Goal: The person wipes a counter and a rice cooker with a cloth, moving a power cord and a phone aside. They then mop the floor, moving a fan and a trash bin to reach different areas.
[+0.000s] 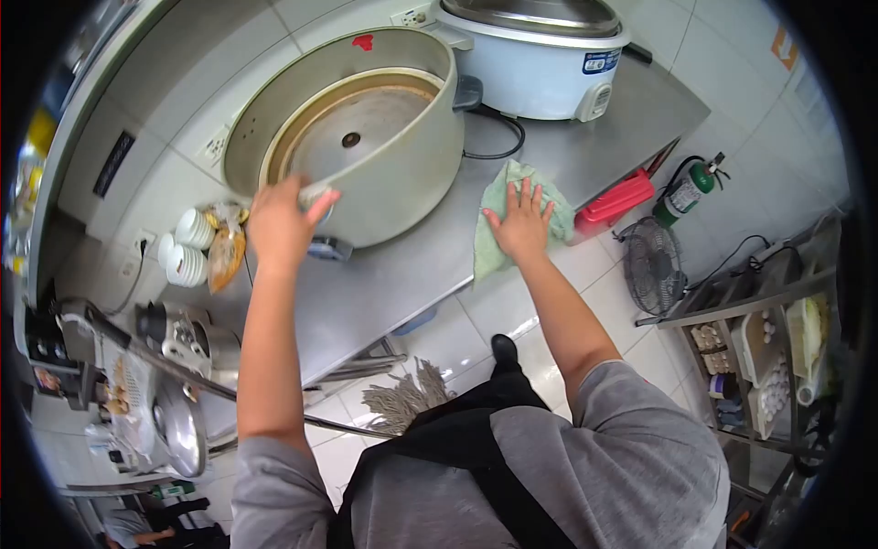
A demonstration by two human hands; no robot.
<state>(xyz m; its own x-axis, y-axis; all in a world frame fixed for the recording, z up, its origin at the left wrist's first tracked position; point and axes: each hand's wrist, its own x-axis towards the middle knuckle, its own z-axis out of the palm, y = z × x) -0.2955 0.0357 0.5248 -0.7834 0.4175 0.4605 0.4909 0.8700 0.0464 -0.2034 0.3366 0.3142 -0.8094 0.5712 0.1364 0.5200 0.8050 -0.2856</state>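
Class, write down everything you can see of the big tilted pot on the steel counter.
The big pot is a wide, round cooker body, beige-grey outside, with a dull metal inside stained brown near the rim and a small knob at the centre of its base. A red mark sits on its upper rim. It is tipped on its side, mouth facing the camera, on the steel counter. The left hand grips its lower rim.

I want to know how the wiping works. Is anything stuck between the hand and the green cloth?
No. The right hand lies flat on the green cloth, fingers spread, with nothing visible between them. The cloth rests on the steel counter. The left hand grips the rim of the big tilted pot beside it.
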